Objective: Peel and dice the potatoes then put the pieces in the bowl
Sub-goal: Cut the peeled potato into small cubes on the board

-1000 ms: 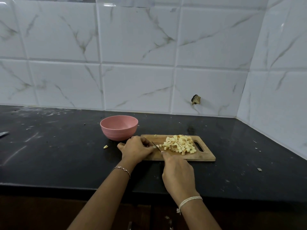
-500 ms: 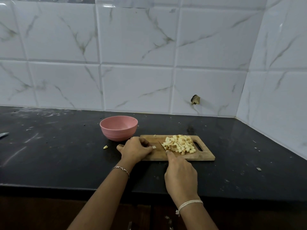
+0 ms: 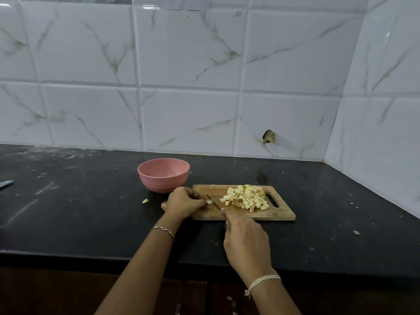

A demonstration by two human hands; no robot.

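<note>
A wooden cutting board point(image 3: 279, 213) lies on the black counter with a heap of diced potato pieces point(image 3: 246, 197) on its right half. My left hand point(image 3: 185, 202) rests at the board's left end, fingers curled, pinching a small potato bit point(image 3: 209, 201). My right hand point(image 3: 246, 243) grips a knife point(image 3: 213, 201), whose blade lies just right of that bit. The pink bowl point(image 3: 163, 175) stands behind my left hand and looks empty.
One stray potato piece point(image 3: 145, 201) lies on the counter left of the board. A metal blade tip point(image 3: 6, 184) shows at the far left edge. Tiled walls close the back and the right corner. Crumbs dot the counter point(image 3: 341, 223).
The knife has swung back from the heap toward my left hand, where its blade now lies beside the small bit. The heap of diced pieces has not moved.
</note>
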